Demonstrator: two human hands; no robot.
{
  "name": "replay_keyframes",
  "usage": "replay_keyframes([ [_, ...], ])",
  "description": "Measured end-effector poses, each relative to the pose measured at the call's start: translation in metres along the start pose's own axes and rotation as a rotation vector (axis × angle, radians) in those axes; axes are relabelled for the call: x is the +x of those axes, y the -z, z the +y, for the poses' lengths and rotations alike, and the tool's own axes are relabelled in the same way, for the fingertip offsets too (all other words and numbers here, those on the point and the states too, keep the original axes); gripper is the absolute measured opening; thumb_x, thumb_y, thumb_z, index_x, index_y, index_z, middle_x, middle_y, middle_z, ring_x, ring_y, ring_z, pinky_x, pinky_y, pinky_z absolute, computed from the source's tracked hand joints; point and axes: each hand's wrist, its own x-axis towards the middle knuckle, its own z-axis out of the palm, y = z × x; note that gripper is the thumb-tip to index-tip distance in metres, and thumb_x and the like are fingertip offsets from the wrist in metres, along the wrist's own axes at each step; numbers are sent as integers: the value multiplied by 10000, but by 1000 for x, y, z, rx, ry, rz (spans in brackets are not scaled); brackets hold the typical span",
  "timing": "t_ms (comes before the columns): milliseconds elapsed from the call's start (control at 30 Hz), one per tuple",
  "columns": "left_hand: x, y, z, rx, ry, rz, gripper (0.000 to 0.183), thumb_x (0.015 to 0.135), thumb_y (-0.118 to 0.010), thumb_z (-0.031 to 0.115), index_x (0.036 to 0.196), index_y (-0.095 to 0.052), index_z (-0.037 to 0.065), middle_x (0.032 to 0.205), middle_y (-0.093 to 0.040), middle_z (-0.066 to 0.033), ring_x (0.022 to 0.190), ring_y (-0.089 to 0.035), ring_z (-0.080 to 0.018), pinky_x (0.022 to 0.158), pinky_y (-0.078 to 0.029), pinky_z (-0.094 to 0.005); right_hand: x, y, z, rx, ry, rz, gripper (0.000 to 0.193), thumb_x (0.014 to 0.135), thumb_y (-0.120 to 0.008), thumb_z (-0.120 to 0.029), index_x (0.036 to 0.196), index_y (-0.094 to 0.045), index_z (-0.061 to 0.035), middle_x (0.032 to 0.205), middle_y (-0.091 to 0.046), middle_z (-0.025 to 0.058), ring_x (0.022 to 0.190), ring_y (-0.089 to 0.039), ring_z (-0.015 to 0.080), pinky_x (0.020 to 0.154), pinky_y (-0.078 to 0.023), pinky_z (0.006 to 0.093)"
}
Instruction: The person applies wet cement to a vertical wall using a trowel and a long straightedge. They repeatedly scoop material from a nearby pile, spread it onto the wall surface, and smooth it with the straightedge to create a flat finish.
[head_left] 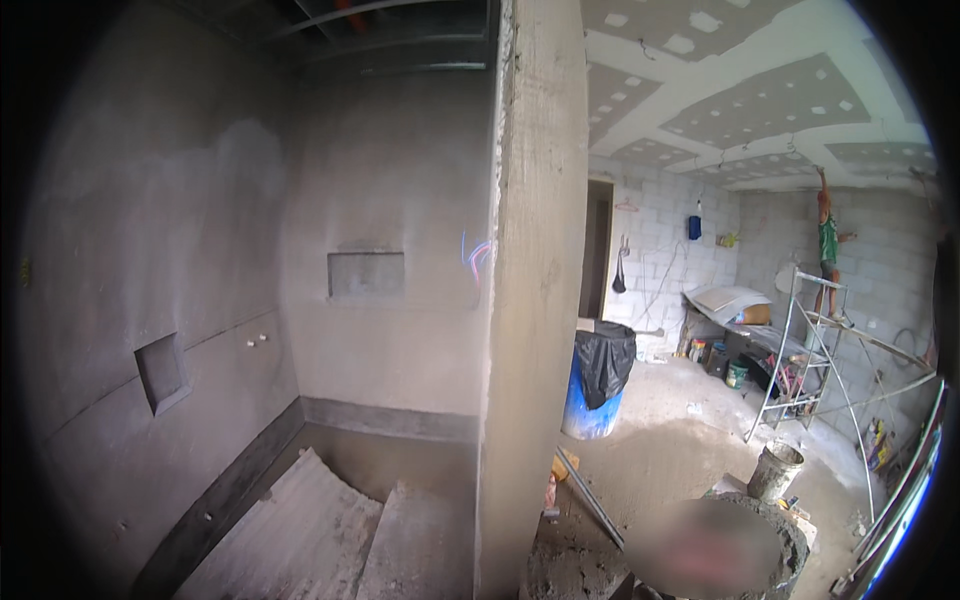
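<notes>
Neither of my hands shows in the head view. Closest in front stands the narrow end of a plastered wall (pixel 535 300), running from top to bottom of the picture. To its left is a grey plastered room with a recessed niche (pixel 366 276) in the back wall and a smaller niche (pixel 162 373) in the left wall. Red and blue wires (pixel 478 256) stick out near the wall's edge. At the lower right is a round tub with a mortar-caked rim (pixel 795 545); a blurred patch hides its middle.
Pale boards (pixel 300 525) cover part of the left room's floor. Right of the wall are a blue barrel (pixel 590 410) under a black bag, a mortar-stained bucket (pixel 775 470) and a metal scaffold (pixel 790 350). A person in green (pixel 828 240) stands on it, reaching to the ceiling.
</notes>
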Motion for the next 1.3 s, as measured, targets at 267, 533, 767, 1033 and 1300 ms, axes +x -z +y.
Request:
replay_keyframes([
  [267,-33,28,-16,11,31,67,346,959,-387,354,1197,-535,152,1267,-448,-188,1230,-371,-342,1023,-286,-427,0,60,-50,-81,-313,-393,626,865,-506,-471,1312,-408,-45,1159,-561,243,1105,-513,404,823,-481,431],
  [533,-86,32,-120,145,77,223,395,913,-490,388,922,-540,-4,731,-572,-81,666,-550,-179,585,-454,-333,67,-20,-26,37,-78,-4,311,774,-556,-236,930,-567,34,783,-625,219,726,-602,406,624,-470,464],
  [767,-89,91,-77,-290,292,342,389,928,-497,374,865,-506,-10,554,-494,-38,468,-491,-116,434,-401,-285,167,93,-262,624,486,314,251,748,-623,-140,873,-471,16,576,-480,124,477,-473,176,455,-407,318],
  [1033,-125,98,-110,-387,224,512,359,951,-473,337,793,-452,15,528,-462,-19,398,-437,-85,367,-357,-250,186,86,-350,628,727,358,276,735,-694,-129,895,-493,-27,588,-513,104,452,-520,247,429,-432,350],
  [1300,-140,104,-129,-353,304,531,461,941,-476,400,938,-461,-61,512,-456,-18,392,-443,-89,351,-353,-244,183,68,-364,650,713,343,287,717,-716,-144,843,-481,-38,630,-543,112,478,-553,269,429,-454,360],
])
